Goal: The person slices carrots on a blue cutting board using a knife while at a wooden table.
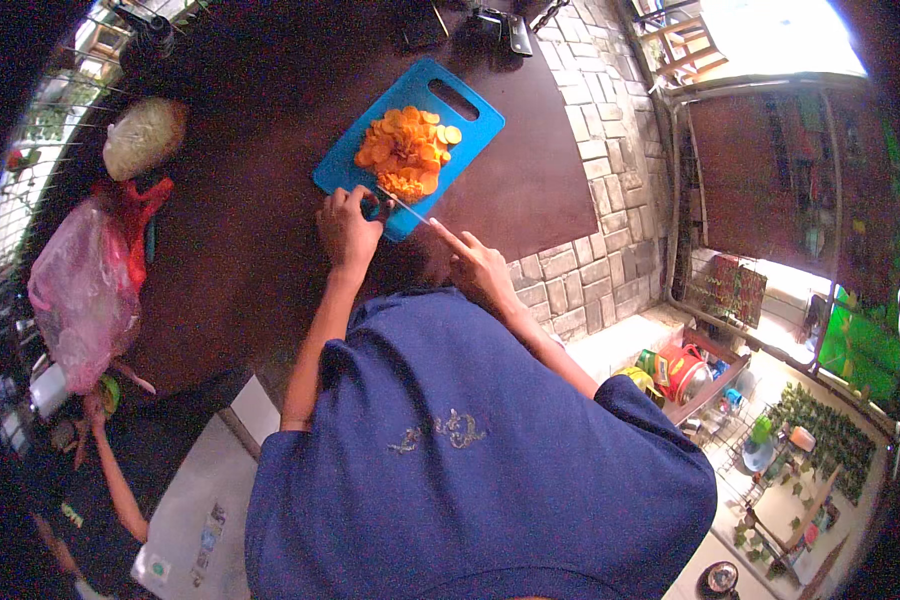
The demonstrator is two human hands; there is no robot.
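A blue plastic cutting board [469, 142] lies tilted on the dark brown table, bearing a pile of thin orange slices [409, 146], probably carrot. My right hand [480, 266] holds a knife [409, 208], its index finger stretched along the back of the blade; the handle is hidden in the palm. The blade's tip end lies over the board's near edge, close to the slices. My left hand [352, 221] is at the board's near left corner, fingers curled with thumb and fingertips close together near the blade. Whether it pinches a small piece is too unclear to tell.
Left on the table [255, 210] lie a pink plastic bag [86, 292] with red handles and a clear bag of pale contents [146, 139]. Another person's hand [94, 412] is beside the pink bag, near something green. A metal cleaver-like blade [519, 36] lies at the far edge.
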